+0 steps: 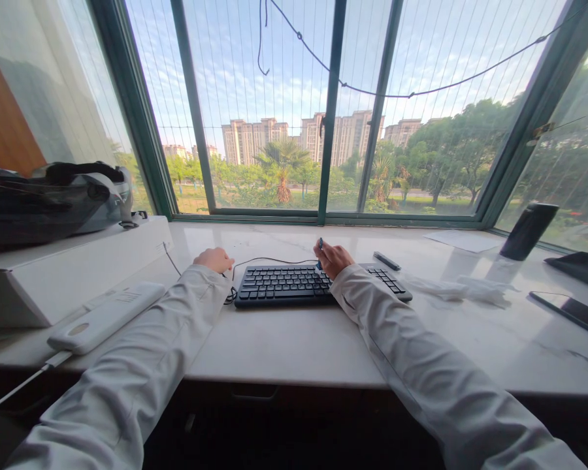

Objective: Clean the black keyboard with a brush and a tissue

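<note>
A black keyboard (pixel 284 285) lies on the white marble sill (pixel 294 339) below the window. My right hand (pixel 332 257) hovers over its upper right part, fingers pinched round a small blue tool (pixel 320 245) that points down at the keys. My left hand (pixel 215 259) rests on the sill just left of the keyboard, fingers curled under, beside the keyboard's black cable (pixel 255 261). Whether it holds anything is hidden. Both arms wear white sleeves.
A white box (pixel 73 274) with a dark bag (pixel 44 202) on top stands at the left, and a white flat device (pixel 105 316) lies in front of it. A crumpled tissue (pixel 460 288), black cylinder (pixel 528 230), small black stick (pixel 387 260) and dark tablet (pixel 571 311) are at the right.
</note>
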Demonstrator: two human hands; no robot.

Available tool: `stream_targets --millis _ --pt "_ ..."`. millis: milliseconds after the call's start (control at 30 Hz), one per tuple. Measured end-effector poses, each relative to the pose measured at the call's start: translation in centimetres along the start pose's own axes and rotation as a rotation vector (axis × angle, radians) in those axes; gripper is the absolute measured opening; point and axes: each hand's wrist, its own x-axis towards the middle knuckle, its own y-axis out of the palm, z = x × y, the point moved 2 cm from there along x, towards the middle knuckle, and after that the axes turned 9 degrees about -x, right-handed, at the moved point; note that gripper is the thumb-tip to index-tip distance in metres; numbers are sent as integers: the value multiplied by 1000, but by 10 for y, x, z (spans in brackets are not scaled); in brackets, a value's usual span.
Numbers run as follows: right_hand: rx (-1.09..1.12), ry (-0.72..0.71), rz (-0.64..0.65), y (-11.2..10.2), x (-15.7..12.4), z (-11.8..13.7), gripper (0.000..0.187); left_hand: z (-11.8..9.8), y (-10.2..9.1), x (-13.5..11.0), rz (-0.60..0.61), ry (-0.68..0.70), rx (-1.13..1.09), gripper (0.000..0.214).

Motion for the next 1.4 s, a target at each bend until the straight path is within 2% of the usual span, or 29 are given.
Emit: stream_targets --millis 133,400,567,867,1100,1267,1400 --pt "2 -8 -25 -2 1 0 40 3 2 5 -2 -9 9 31" --pt "64 28 76 -18 -2 5 42 3 3 4 -14 5 3 33" --pt "-3 -62 103 -24 -5 8 41 3 3 3 -6 -5 3 35" --pt "47 -30 84 -18 -5 6 43 2 0 2 -1 1 9 35" --pt "10 -125 -15 -15 -3 5 39 1 0 -1 -1 -3 11 33" --pt "28 -185 -3 -17 -3 5 37 1 1 2 -7 -15 29 33" --pt "45 -173 -6 -18 -2 2 36 2 1 3 -7 -6 30 36"
